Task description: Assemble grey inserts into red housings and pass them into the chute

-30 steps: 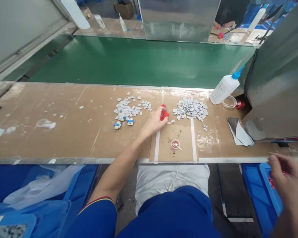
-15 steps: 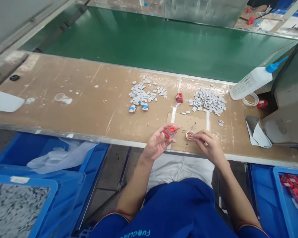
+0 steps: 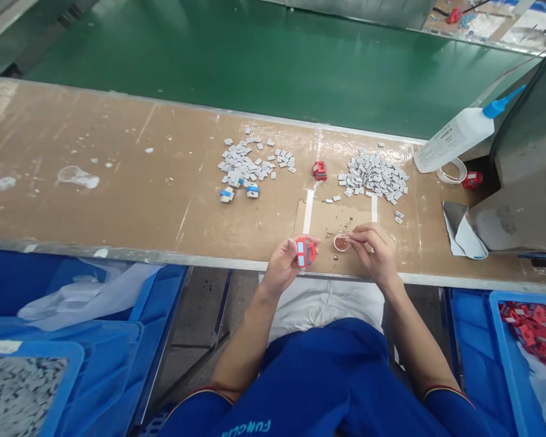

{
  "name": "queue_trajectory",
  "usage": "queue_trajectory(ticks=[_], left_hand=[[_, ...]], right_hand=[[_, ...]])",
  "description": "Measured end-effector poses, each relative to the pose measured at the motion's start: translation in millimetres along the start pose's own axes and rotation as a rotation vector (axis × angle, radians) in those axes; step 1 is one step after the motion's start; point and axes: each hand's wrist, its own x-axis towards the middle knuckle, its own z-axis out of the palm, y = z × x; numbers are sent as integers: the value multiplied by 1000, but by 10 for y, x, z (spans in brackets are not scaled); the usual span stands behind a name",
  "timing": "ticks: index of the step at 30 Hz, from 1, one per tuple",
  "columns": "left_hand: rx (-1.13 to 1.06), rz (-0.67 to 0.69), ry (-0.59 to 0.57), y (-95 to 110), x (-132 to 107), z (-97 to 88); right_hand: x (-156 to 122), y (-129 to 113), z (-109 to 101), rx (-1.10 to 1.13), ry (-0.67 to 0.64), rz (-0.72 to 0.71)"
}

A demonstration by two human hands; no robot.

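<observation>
My left hand (image 3: 281,267) is closed around a red toy car body (image 3: 306,252) with grey and pale window-like patches facing up. To its right, the fingertips of my right hand (image 3: 377,250) are pinched together at the rim of a small round dish (image 3: 341,243) with a reddish-brown inside. Whatever thin thing those fingertips hold is too small to make out. The dish sits on a cardboard sheet (image 3: 323,212) with dark specks around it. Farther back, a similar red piece (image 3: 319,170) stands between two piles of small grey-white tiles, the left pile (image 3: 246,161) and the right pile (image 3: 377,175).
Blue-banded pieces (image 3: 252,190) lie before the left pile. A blue-tipped white bottle (image 3: 455,141) leans beside a tape roll (image 3: 452,172) and a metal box (image 3: 523,182). Behind the bench runs a green belt (image 3: 236,67). Blue bins (image 3: 505,358) flank me below.
My left hand has turned the red car body, so its patched side now faces up. My right hand stays pinched by the dish. The whole view has shifted slightly.
</observation>
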Motion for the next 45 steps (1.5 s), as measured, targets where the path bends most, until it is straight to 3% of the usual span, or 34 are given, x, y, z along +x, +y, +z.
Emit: queue_trajectory(ticks=[6,13,17,21,26,31,41,45], left_hand=[[-68,17,-19,-28,35,-32],[211,145,-13,-51,58,-149],[390,218,32,-82,43,-156],[518,243,40,-154,13,-142],[615,256,27,-214,-15,-144],[699,303,11,-210,-14,-134],[784,382,17,-155,-14,-85],[806,406,9,-143,-12,-91]], right_hand=[[-67,47,60,31,91,25],[-287,67,48,273,206,516],[-322,19,36,417,251,651],[-278,-156,-8,419,280,596],[-175,-386,30,363,163,352],[-91,-429,162,285,108,189],[-96,-410,279,241,88,177],[-106,-428,204,243,79,218]])
